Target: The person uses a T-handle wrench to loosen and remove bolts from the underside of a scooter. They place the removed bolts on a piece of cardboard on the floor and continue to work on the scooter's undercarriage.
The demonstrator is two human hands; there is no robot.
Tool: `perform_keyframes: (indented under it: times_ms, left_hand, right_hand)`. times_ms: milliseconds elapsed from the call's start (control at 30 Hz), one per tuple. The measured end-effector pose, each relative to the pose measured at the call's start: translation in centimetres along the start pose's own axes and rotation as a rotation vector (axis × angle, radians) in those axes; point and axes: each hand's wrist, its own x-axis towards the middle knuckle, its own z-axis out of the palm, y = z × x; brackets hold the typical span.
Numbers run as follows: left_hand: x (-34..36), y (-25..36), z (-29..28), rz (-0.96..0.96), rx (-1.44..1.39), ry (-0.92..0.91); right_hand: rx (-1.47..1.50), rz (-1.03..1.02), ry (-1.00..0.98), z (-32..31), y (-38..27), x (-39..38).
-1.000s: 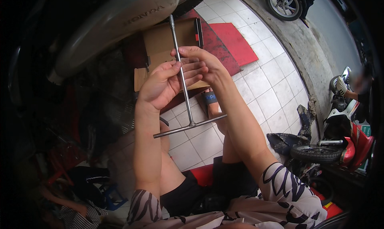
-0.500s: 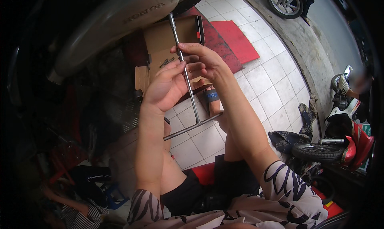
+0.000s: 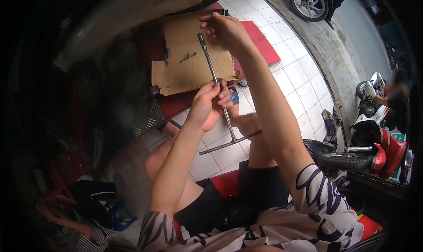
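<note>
My left hand (image 3: 208, 103) is closed round the shaft of a long metal T-handle socket wrench (image 3: 211, 63). The wrench slants over my lap, its crossbar near my knees and its socket end up front. Beyond the socket, my right hand (image 3: 230, 34) is raised, fingers loosely curled and apart; no object shows in them. It is close below the silver side of a motorbike (image 3: 132, 16). Under both hands lies an open cardboard box (image 3: 198, 78) with a few small metal bolts (image 3: 187, 57) in it.
Red mats (image 3: 262, 42) lie on the white tiled floor (image 3: 291, 78). At right stands a red motorbike (image 3: 384, 157) beside a dark patterned cloth (image 3: 328, 128). A person in a striped top (image 3: 81, 236) sits at lower left, near a blue stool (image 3: 123, 216).
My right hand has left the wrench shaft and moved forward and up. The socket end has come back away from the silver motorbike, with my left hand now gripping the shaft alone.
</note>
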Motion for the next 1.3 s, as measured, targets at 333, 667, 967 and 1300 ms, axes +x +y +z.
perform_keyframes:
  times_ms: [333,667,967,1300]
  left_hand:
    - [-0.5,1.4,-1.2,0.041,-0.059,-0.041]
    - [-0.4,1.8,-2.0,0.061,-0.049,-0.082]
    - [0.2,1.9,-2.6,0.047,-0.058,-0.064]
    - [0.6,2.4,-3.1,0.082,-0.076,-0.026]
  right_hand:
    - [0.186,0.067,0.258,1.5,0.1,6.4]
    - [0.403,0.149,0.244,0.8,0.5,7.0]
    - [0.334,0.208,0.068,-0.3,0.6,6.8]
    - [-0.508,0.196,0.062,-1.6,5.8,-2.6]
